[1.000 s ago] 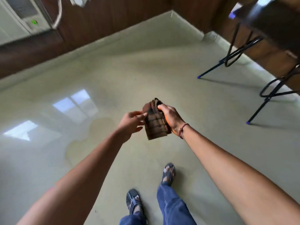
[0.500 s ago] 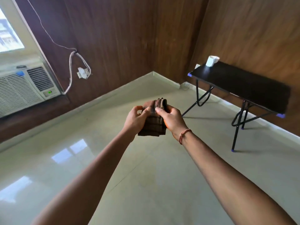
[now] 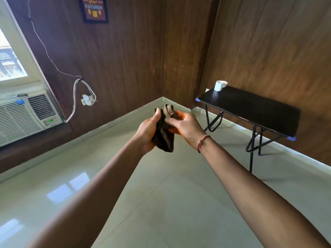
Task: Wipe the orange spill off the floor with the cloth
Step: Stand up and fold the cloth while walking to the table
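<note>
Both hands are extended forward with the cloth (image 3: 163, 138) held between them, above the floor (image 3: 161, 203).
Left hand (image 3: 146, 134): fingers curled round the cloth's left side, thumb at its top edge.
Right hand (image 3: 187, 127): thumb and fingers pinch the upper folds.
The cloth appears bunched; its fold count is unclear.
The counter (image 3: 250, 108), carrying a white mug (image 3: 219, 85), stands right of the right hand.
</note>
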The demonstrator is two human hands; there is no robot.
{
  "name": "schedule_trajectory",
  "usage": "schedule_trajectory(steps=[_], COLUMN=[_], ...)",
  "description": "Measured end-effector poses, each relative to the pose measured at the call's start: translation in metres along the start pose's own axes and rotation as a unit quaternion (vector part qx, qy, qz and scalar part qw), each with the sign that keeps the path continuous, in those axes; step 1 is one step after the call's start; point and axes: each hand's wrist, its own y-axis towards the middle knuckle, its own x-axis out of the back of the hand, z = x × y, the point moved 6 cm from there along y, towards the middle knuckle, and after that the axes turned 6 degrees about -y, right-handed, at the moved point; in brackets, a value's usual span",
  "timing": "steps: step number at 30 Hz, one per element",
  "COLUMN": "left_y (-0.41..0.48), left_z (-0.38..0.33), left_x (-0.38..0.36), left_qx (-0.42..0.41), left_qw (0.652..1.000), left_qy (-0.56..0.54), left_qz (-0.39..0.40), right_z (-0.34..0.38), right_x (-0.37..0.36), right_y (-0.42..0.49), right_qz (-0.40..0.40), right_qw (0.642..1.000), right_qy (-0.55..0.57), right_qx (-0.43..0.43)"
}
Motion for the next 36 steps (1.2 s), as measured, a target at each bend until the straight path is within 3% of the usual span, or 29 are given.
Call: schedule_trajectory(steps=[3, 7, 12, 18, 22, 30, 36], left_y=[0.001, -0.001, -0.003, -0.007, -0.008, -0.004, -0.001], left_z=[-0.003, -0.007, -0.01, -0.007, -0.004, -0.005, -0.008], left_x=[0.001, 0.002, -0.005, -0.022, -0.016, -0.012, -0.006], left_qx=[-0.001, -0.016, -0.033, -0.068, -0.057, -0.053, -0.053], left_qw=[0.999, 0.997, 0.998, 0.998, 0.995, 0.993, 0.991], left_qy=[-0.031, -0.029, -0.012, 0.0, -0.069, -0.103, -0.113], left_qz=[-0.036, -0.067, -0.046, -0.017, -0.045, -0.032, -0.039], right_z=[0.002, 0.001, 0.006, 0.02, 0.017, 0.02, 0.023], right_x=[0.004, 0.019, 0.027, 0.014, 0.004, -0.003, 0.0], right_y=[-0.002, -0.002, 0.002, -0.002, -0.009, -0.014, -0.006], right_qz=[0.004, -0.074, -0.107, -0.12, -0.079, -0.143, -0.195], right_qw=[0.999, 0.997, 0.99, 0.951, 0.948, 0.923, 0.885], right_qy=[-0.053, -0.036, -0.083, -0.262, -0.279, -0.32, -0.393], right_qx=[0.013, 0.004, 0.026, 0.11, 0.131, 0.157, 0.155])
